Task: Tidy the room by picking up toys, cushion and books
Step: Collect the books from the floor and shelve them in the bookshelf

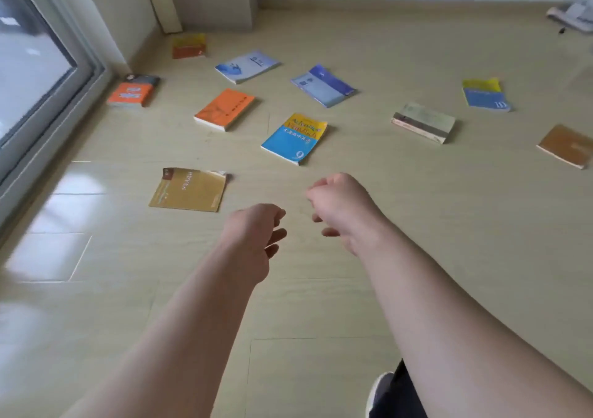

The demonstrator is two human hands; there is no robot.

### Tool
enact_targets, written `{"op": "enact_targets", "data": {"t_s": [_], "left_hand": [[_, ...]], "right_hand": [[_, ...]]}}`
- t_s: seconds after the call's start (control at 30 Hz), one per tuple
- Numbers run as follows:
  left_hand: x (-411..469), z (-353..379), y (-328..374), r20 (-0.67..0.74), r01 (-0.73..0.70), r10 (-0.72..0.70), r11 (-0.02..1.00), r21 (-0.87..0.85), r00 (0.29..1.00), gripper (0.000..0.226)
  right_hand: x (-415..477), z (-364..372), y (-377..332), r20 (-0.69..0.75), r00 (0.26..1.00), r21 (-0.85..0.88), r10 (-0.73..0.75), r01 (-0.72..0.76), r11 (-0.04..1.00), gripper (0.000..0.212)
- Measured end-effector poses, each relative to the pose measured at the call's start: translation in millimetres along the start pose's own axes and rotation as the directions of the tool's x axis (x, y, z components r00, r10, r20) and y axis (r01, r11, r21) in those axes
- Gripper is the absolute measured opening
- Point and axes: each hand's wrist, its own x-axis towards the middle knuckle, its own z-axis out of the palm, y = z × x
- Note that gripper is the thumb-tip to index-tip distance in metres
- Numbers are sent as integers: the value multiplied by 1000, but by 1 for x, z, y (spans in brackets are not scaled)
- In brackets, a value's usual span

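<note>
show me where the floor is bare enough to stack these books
Bare floor: right of the right hand, below the beige book; also nearest the camera, under both arms. Crowded: from the tan book up past the blue-yellow book toward the window.

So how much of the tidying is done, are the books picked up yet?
Nothing looks done yet. The left hand and right hand are both empty, loosely curled above the floor. Ten books still lie scattered there, the nearest being the tan book and the blue and yellow book. No toys or cushion show here.
</note>
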Motion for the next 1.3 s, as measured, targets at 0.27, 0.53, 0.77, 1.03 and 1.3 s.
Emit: {"op": "enact_targets", "data": {"t_s": [0.27,0.53,0.77,1.03,1.3], "left_hand": [[73,53,-2,19,-60,58,991,122,998,10],[-16,138,-1,-98,187,-167,948,258,981,13],[-68,293,77,-7,213,-227,902,377,974,13],[-29,473,113,60,232,-277,889,396,959,12],[62,673,94,28,309,-384,782,542,923,12]], "right_hand": [[76,-15,22,-40,985,-43,168,-170,984,18],[39,-155,51,-156,869,305,469,-410,860,7],[53,-324,14,-108,779,409,617,-531,742,16],[165,-448,29,-103,722,538,684,-538,649,14],[295,-590,124,-7,374,807,927,-545,226,20]]}}
